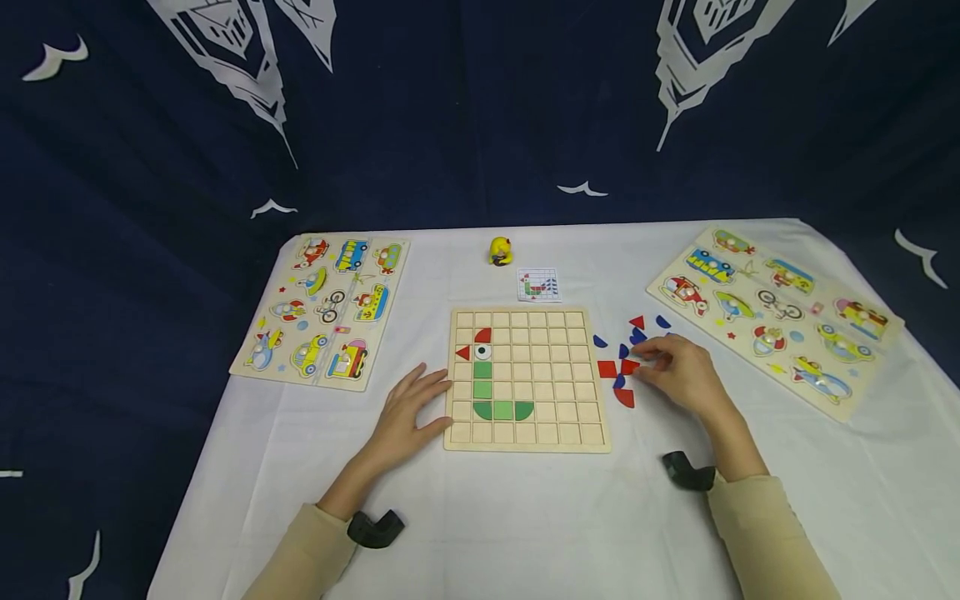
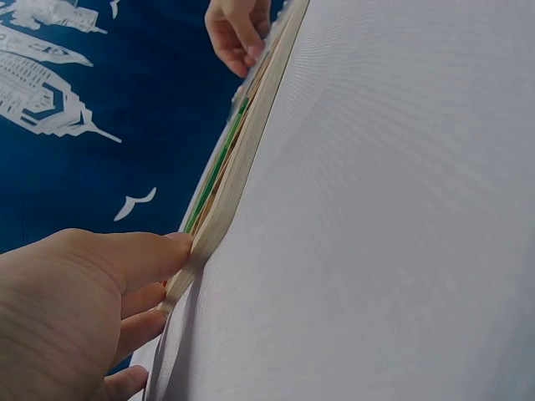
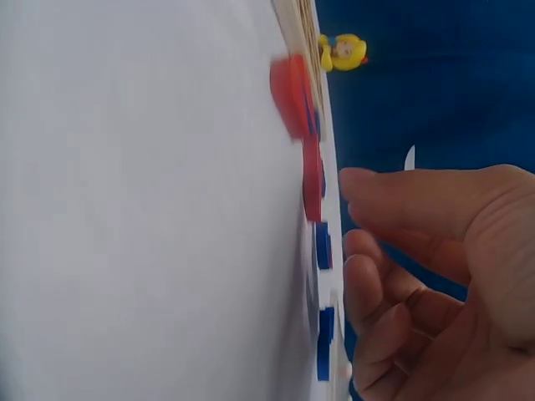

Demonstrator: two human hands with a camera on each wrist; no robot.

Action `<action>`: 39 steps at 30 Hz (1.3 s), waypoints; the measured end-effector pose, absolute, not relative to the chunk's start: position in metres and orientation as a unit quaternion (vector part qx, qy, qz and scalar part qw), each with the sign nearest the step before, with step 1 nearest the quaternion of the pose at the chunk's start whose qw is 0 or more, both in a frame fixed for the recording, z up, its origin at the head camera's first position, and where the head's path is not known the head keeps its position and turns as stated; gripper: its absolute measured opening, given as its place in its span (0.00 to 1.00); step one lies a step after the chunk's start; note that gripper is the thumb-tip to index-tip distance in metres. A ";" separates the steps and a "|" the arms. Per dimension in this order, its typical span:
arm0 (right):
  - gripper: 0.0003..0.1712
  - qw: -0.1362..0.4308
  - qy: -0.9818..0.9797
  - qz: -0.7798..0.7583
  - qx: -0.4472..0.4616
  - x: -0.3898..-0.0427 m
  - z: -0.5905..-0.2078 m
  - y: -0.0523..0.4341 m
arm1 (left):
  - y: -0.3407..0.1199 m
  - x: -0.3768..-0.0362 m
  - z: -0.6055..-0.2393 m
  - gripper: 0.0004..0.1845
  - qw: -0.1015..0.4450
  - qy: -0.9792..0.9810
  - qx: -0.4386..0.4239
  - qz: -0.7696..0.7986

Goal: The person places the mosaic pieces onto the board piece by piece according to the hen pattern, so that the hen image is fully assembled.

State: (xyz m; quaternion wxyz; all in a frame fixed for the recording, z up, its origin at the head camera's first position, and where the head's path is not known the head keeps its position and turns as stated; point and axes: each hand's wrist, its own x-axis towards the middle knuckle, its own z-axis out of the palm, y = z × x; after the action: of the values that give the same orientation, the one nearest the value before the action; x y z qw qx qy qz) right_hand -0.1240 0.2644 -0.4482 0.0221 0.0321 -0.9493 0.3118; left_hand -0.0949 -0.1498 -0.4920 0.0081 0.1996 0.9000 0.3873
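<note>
Near the counter's front edge, two beige sleeves (image 1: 757,517) reach forward over the white cloth (image 1: 525,525), each wrist carrying a black camera mount. Just beyond, the left hand (image 1: 408,414) lies flat and relaxed, fingers straight, its fingertips (image 2: 171,246) touching the left edge of the grid board (image 1: 558,417), which sits at the counter's centre. On the board, green tiles (image 1: 483,390) form a column ending in a curved base, with an eye tile (image 1: 483,352) and red pieces (image 1: 482,336) above them near the board's far left corner. Right of the board, the right hand (image 1: 678,372) rests among loose tiles, its fingers curled and pinching a red tile (image 1: 630,366); a red square (image 1: 607,368) lies just beside it, a red quarter-round (image 1: 625,398) nearer the front edge, and blue pieces (image 1: 637,336) are scattered toward the far side. Beyond the board, a pattern card (image 1: 538,285) lies flat, and a yellow figure (image 1: 500,251) stands near the counter's far edge. Vehicle puzzles flank the scene: one (image 1: 322,310) at the left edge, another (image 1: 776,304) angled along the right edge. Behind the counter hangs a dark blue curtain (image 1: 465,117) printed with white shapes.
</note>
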 end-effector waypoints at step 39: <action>0.19 -0.022 -0.959 0.281 -0.022 -0.192 -0.448 0.280 | -0.151 -0.097 -0.497 0.29 0.001 0.900 0.206 0.384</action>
State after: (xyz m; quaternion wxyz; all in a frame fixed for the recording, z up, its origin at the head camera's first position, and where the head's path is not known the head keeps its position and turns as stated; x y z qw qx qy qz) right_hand -0.1924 0.2804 -0.4481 -0.0218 -0.0224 -0.9591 0.2814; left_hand -0.0966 -0.1512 -0.4966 0.0007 0.2064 0.9000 0.3838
